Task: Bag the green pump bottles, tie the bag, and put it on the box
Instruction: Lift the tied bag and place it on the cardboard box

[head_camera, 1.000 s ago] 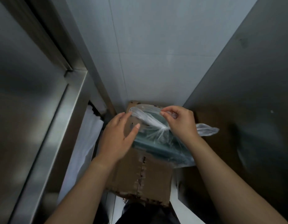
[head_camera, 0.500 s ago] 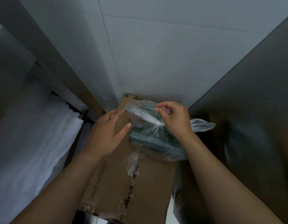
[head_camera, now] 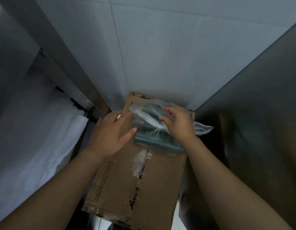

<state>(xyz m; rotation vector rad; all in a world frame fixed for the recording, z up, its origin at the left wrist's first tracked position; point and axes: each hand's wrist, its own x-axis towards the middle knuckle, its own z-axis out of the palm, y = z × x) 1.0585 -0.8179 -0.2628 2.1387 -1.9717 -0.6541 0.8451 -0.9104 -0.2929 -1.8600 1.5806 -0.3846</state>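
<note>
Tiled wall [head_camera: 169, 55] behind, steel panels to either side, narrow gap between them filled by a taped cardboard box [head_camera: 120, 180] with printed lettering along its left flap.

Head view, the only 1:

- Clear plastic bag [head_camera: 154, 125] lying on the far end of the box top, close against the wall, green pump bottles [head_camera: 158, 141] showing through the film as a dark green block. Exact count not readable.
- Bag neck gathered into a twisted tail running up and left toward the far left corner; another loose tail poking out to the right past the box edge.
- Long axis of the bottle block across the box, slightly tilted, lower right end near the right edge.
- Right hand [head_camera: 178, 125] on top of the bag, thumb and forefinger curled as if pinching film near the knot; actual contact hard to confirm.
- Left hand [head_camera: 109, 133] spread flat, fingers splayed, just left of the bag over bare cardboard, thumb tip close to the bag's left side.
- Bag directly ahead of both hands, right one nearer.

Judged: placing stage, bag seemingly down; release likely the remaining step.
</note>
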